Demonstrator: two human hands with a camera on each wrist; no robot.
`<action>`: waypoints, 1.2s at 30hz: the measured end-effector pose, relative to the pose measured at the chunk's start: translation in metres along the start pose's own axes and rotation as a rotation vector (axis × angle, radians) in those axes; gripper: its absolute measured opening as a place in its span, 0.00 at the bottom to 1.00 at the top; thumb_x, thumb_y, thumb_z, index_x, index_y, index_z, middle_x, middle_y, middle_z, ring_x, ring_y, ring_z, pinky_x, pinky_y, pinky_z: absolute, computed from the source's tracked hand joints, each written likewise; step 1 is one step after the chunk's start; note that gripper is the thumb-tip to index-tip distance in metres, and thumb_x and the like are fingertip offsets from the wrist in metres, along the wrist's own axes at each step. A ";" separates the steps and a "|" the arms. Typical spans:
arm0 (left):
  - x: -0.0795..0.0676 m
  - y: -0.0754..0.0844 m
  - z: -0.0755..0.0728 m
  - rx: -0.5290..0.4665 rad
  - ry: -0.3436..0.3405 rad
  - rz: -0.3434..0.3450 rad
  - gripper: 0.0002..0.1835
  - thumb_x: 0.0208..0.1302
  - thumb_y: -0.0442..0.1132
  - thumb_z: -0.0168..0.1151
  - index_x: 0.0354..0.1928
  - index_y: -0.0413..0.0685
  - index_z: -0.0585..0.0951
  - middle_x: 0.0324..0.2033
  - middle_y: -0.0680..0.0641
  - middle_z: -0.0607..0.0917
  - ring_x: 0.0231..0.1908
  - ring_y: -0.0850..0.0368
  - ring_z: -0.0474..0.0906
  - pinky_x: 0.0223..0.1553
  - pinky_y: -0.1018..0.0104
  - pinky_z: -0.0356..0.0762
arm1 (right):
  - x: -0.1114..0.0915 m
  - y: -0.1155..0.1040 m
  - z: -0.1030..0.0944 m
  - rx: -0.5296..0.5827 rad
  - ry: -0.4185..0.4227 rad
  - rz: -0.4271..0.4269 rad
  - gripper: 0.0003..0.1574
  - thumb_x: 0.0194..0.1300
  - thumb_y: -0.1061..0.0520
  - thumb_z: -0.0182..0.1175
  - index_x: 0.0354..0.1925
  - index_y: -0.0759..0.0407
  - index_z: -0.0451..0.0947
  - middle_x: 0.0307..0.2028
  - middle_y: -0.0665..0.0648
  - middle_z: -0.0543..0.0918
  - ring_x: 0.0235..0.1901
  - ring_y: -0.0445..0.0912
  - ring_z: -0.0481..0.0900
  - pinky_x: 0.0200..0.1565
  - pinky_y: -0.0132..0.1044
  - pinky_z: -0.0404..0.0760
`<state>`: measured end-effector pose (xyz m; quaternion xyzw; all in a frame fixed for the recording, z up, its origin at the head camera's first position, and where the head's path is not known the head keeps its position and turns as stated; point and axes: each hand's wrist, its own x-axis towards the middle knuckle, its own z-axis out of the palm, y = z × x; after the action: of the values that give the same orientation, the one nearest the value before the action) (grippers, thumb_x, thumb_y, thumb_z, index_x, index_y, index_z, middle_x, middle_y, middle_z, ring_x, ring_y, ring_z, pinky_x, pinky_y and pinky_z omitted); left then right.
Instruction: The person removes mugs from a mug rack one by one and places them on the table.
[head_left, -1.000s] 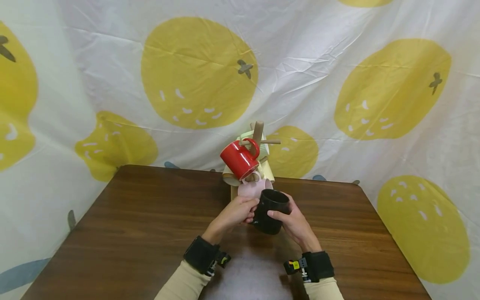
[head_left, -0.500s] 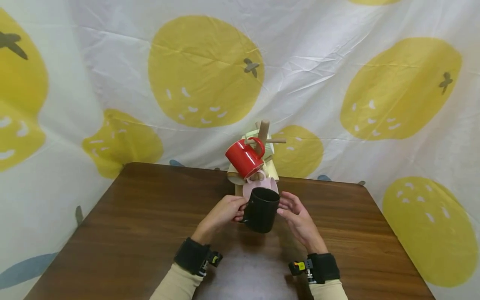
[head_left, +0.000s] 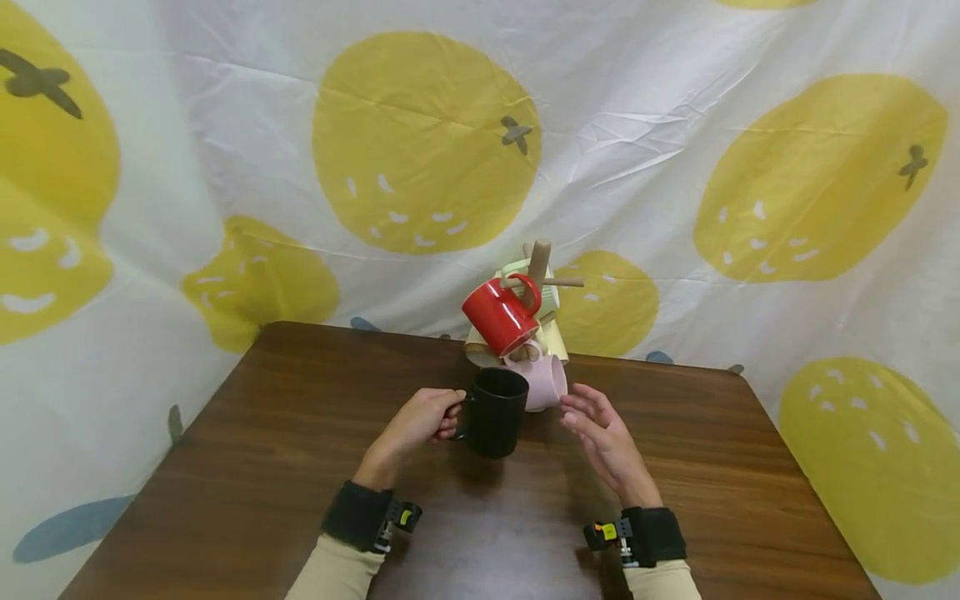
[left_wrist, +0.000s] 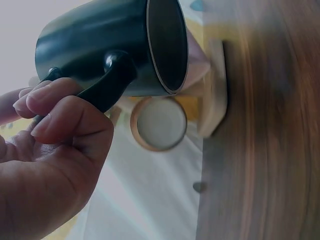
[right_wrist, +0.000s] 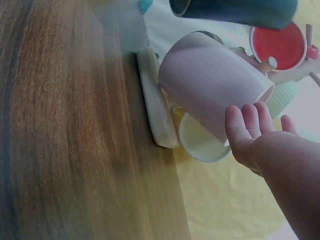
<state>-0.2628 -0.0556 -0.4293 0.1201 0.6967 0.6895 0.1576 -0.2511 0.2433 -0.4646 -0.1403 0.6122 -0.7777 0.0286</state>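
Above table (head_left: 247, 475), left hand (head_left: 418, 418) grips upright black mug's (head_left: 498, 418) leftward handle (left_wrist: 111, 85), right hand (head_left: 609, 442) relaxed

Soft light filled the room, shining brightest along the creases of the cloth (head_left: 600, 158). A pale glare lay on the near part of the table (head_left: 502, 554), with a faint shadow below the black mug (head_left: 497, 414). Both wrist views looked hazy and washed out, the table's grain blurred in places.

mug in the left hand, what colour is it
The mug is black; the head view shows it best.
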 end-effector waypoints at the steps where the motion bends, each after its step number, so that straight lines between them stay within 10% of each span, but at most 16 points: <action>1: -0.001 -0.001 -0.003 -0.006 0.009 0.000 0.22 0.75 0.42 0.45 0.19 0.45 0.63 0.14 0.54 0.62 0.15 0.62 0.58 0.18 0.71 0.54 | 0.000 0.000 0.000 -0.001 0.010 0.003 0.30 0.70 0.66 0.54 0.66 0.59 0.57 0.62 0.68 0.66 0.58 0.45 0.74 0.58 0.33 0.76; 36: -0.049 -0.014 -0.108 -0.124 0.344 -0.068 0.22 0.76 0.44 0.42 0.21 0.45 0.64 0.14 0.54 0.62 0.17 0.60 0.61 0.20 0.72 0.57 | 0.007 0.007 0.001 0.051 0.108 -0.009 0.23 0.72 0.66 0.51 0.62 0.58 0.60 0.57 0.63 0.70 0.55 0.46 0.75 0.60 0.40 0.75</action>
<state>-0.2583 -0.1749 -0.4409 -0.0334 0.6732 0.7357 0.0665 -0.2582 0.2393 -0.4704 -0.1002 0.5921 -0.7996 -0.0042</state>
